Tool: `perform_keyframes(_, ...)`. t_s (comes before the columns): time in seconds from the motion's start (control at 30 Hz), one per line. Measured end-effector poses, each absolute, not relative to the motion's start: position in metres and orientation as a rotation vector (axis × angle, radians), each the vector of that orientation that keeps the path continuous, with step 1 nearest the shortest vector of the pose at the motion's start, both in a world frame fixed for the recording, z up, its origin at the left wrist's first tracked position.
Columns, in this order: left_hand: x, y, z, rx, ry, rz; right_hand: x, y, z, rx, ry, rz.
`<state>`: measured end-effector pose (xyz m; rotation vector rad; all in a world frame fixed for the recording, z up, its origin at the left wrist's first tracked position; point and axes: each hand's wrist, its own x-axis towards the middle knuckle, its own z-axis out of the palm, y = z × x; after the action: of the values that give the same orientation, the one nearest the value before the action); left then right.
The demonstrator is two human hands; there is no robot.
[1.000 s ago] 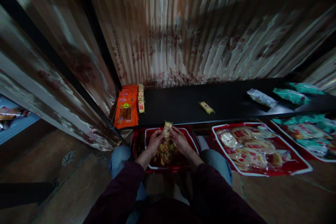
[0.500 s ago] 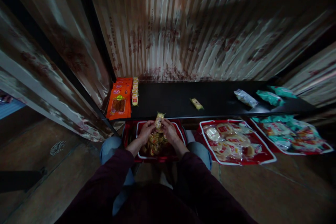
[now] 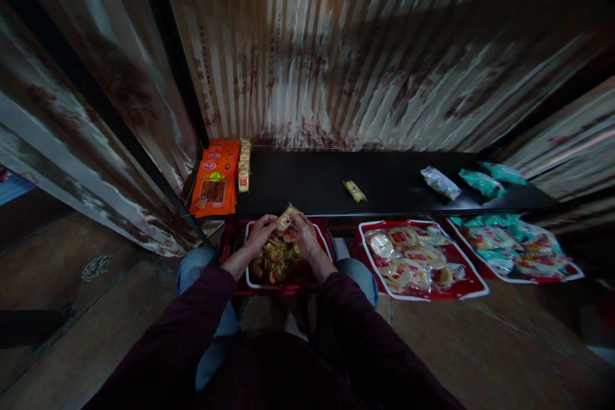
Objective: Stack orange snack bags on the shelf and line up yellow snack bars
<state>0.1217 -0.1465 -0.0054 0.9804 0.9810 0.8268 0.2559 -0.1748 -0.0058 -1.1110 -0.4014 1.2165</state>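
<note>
Between my two hands is a small yellow-wrapped snack packet (image 3: 285, 219), held above a red basket (image 3: 250, 278) with a white rim. My left hand (image 3: 262, 232) pinches the packet's left side. My right hand (image 3: 303, 232) grips its right side, with the fingertips partly hidden. Several similar wrapped snacks (image 3: 276, 261) lie heaped in the basket below. On the black shelf (image 3: 298, 182) just beyond, a single yellow packet (image 3: 354, 191) lies apart, and a row of yellow packets (image 3: 243, 170) lines up at the left.
Orange snack bags (image 3: 213, 182) overlap at the shelf's left end. A silvery packet (image 3: 441, 182) and teal packets (image 3: 482, 183) lie toward its right. A basket of round wrapped pastries (image 3: 423, 298) and another with teal packets (image 3: 528, 282) stand at right. Patterned curtains (image 3: 307, 64) hang behind.
The packet in my hands has tilted, its upper end leaning right, and my right fingers have moved up around it. The view has shifted slightly, with the shelf things moving left in frame.
</note>
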Motion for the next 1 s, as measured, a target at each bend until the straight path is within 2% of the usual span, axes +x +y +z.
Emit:
perform_keyframes(0.87, 0.113, -0.134, -0.005, 0.920, 1.053, 0.920, 0.261, -0.169, -0.019, -1.138, -0.379, 1.222)
perform_keyframes(1.0, 0.112, -0.143, -0.008, 0.900, 0.970, 0.809, 0.259, -0.173, -0.022, -1.161, -0.386, 1.184)
